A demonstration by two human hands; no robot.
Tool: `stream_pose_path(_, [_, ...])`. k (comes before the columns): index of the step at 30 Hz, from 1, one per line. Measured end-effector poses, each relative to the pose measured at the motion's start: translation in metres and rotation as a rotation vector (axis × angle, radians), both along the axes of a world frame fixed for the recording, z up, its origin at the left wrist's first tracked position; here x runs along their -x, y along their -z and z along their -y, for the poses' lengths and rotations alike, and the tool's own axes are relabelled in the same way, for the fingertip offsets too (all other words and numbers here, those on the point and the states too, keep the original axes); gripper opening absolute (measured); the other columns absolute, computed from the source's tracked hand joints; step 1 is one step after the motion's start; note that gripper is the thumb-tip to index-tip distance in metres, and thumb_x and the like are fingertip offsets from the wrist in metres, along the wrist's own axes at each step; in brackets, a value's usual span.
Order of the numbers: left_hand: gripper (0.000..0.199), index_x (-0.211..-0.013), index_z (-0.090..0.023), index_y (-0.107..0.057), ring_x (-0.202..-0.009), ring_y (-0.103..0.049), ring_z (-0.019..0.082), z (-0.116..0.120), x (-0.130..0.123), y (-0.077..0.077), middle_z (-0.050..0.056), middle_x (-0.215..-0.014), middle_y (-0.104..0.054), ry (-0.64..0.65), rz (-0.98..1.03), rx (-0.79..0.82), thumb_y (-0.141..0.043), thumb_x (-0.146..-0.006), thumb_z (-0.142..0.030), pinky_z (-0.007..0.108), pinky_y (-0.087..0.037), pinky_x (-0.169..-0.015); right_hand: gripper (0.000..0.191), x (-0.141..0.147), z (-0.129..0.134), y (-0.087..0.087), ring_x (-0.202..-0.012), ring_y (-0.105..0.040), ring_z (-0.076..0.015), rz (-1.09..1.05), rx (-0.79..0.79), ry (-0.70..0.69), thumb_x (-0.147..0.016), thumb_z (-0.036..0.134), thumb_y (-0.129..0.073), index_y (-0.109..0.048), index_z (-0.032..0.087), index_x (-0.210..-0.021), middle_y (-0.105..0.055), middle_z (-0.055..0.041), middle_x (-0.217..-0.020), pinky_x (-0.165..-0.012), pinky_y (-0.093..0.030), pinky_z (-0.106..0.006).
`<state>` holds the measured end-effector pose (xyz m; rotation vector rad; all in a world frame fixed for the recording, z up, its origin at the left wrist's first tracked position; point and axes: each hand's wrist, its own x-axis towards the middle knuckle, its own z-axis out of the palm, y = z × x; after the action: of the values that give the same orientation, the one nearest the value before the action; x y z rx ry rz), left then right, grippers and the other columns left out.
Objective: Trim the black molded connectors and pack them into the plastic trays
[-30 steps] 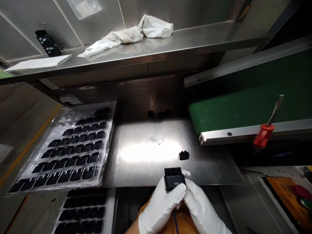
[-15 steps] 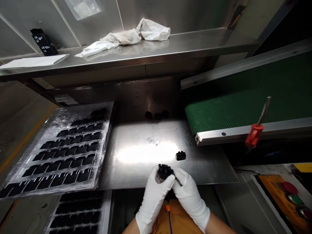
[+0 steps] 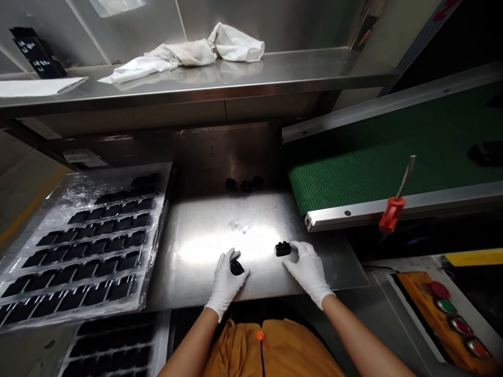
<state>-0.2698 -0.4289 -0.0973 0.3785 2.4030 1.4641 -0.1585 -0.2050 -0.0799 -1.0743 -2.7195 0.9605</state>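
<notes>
My left hand (image 3: 225, 285), in a white glove, grips a small glossy black plastic part (image 3: 236, 267) between thumb and fingers over the steel table. My right hand (image 3: 310, 271), gloved too, reaches in with thumb and fingers apart. Just left of its fingertips stands another black plastic part (image 3: 283, 249) with a knobbly top. Whether the fingertips touch it, I cannot tell. Farther back on the steel sit a few more small black parts (image 3: 246, 186).
On the left lies a plastic-wrapped tray (image 3: 151, 262) with rows of black parts. A green conveyor belt (image 3: 353, 167) rises to the right, a red-handled screwdriver (image 3: 392, 214) at its rail. White cloths (image 3: 184, 55) lie on the shelf; a button box (image 3: 424, 298) stands lower right.
My hands have drawn apart: the left moved left with its black part, the right opened and moved toward the part on the table. Dark objects now show on the conveyor's right side.
</notes>
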Motion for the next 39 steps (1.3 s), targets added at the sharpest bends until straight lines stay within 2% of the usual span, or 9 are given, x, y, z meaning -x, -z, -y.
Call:
stream_pose_path(5, [0.099, -0.151, -0.019, -0.022, -0.134, -0.047, 0.024, 0.012, 0.01, 0.012, 0.014, -0.14, -0.055, 0.117, 0.01, 0.06, -0.074, -0.068, -0.018, 0.044, -0.03, -0.118, 0.049, 0.017, -0.03, 0.006, -0.103, -0.06, -0.0231, 0.043, 0.106, -0.125, -0.064, 0.03, -0.07, -0.067, 0.025, -0.113, -0.06, -0.0061, -0.118, -0.094, -0.045, -0.034])
stream_pose_path(8, [0.107, -0.153, -0.02, -0.016, -0.136, -0.045, 0.026, 0.018, 0.006, 0.003, 0.016, -0.15, -0.043, 0.057, -0.038, 0.064, -0.077, -0.065, -0.021, 0.044, -0.033, -0.117, 0.037, 0.024, -0.034, 0.007, -0.099, -0.06, -0.0236, 0.035, 0.157, -0.133, -0.063, 0.032, -0.072, -0.071, 0.022, -0.098, -0.061, -0.0067, -0.114, -0.091, -0.045, -0.035])
stream_pose_path(13, [0.062, -0.139, -0.019, -0.044, -0.12, -0.058, 0.025, 0.016, -0.024, -0.051, 0.012, -0.13, -0.059, -0.198, -0.189, -0.022, -0.064, -0.083, -0.034, 0.046, -0.042, -0.109, 0.031, 0.019, -0.019, -0.006, -0.09, -0.062, -0.0223, -0.006, 0.374, -0.119, -0.066, 0.031, -0.07, -0.067, 0.017, -0.093, -0.066, -0.0086, -0.102, -0.085, -0.048, -0.037])
stream_pose_path(18, [0.049, -0.13, -0.019, -0.057, -0.102, -0.065, 0.023, -0.018, -0.051, -0.111, 0.012, -0.117, -0.067, -0.003, 0.415, -0.212, -0.06, -0.087, -0.043, 0.037, -0.052, -0.093, 0.034, 0.003, 0.02, -0.06, -0.092, -0.066, -0.0195, -0.081, 0.827, -0.239, -0.077, 0.035, -0.065, -0.064, 0.017, -0.106, -0.072, -0.0063, -0.097, -0.082, -0.052, -0.034])
stream_pose_path(22, [0.037, -0.111, -0.018, -0.068, -0.099, -0.064, 0.023, -0.034, -0.053, -0.135, 0.01, -0.112, -0.069, 0.102, 0.609, -0.32, -0.062, -0.086, -0.044, 0.034, -0.052, -0.089, 0.032, -0.007, 0.039, -0.106, -0.084, -0.064, -0.0173, -0.126, 1.222, -0.233, -0.073, 0.036, -0.072, -0.066, 0.016, -0.098, -0.071, -0.0047, -0.091, -0.071, -0.05, -0.03])
stream_pose_path(26, [0.036, -0.104, -0.018, -0.068, -0.083, -0.065, 0.019, -0.031, -0.055, -0.148, 0.008, -0.099, -0.07, 0.01, 0.807, -0.443, -0.063, -0.085, -0.048, 0.028, -0.053, -0.071, 0.032, -0.017, 0.044, -0.122, -0.068, -0.056, -0.0124, -0.192, 1.28, -0.191, -0.074, 0.04, -0.072, -0.068, 0.016, -0.094, -0.067, -0.0024, -0.082, -0.062, -0.047, -0.027])
stream_pose_path(30, [0.036, -0.105, -0.018, -0.068, -0.09, -0.066, 0.021, -0.027, -0.059, -0.158, 0.009, -0.102, -0.07, 0.0, 0.852, -0.509, -0.065, -0.084, -0.046, 0.03, -0.053, -0.079, 0.031, -0.027, 0.049, -0.116, -0.075, -0.056, -0.0121, -0.246, 1.356, -0.152, -0.074, 0.031, -0.074, -0.067, 0.018, -0.101, -0.065, -0.0012, -0.085, -0.072, -0.047, -0.027])
stream_pose_path(34, [0.036, -0.107, -0.017, -0.067, -0.094, -0.066, 0.022, -0.027, -0.064, -0.167, 0.011, -0.107, -0.069, -0.015, 0.875, -0.561, -0.065, -0.085, -0.044, 0.031, -0.053, -0.082, 0.034, -0.029, 0.059, -0.109, -0.072, -0.056, -0.0133, -0.292, 1.258, -0.098, -0.071, 0.041, -0.076, -0.068, 0.018, -0.095, -0.068, -0.0029, -0.087, -0.068, -0.049, -0.029])
stream_pose_path(39, [0.036, -0.105, -0.014, -0.068, -0.087, -0.065, 0.018, -0.026, -0.066, -0.177, 0.009, -0.1, -0.067, -0.045, 0.89, -0.587, -0.067, -0.084, -0.043, 0.028, -0.053, -0.08, 0.037, -0.03, 0.067, -0.116, -0.069, -0.056, -0.0145, -0.346, 1.137, -0.068, -0.076, 0.051, -0.07, -0.069, 0.018, -0.094, -0.068, -0.0037, -0.085, -0.064, -0.05, -0.029])
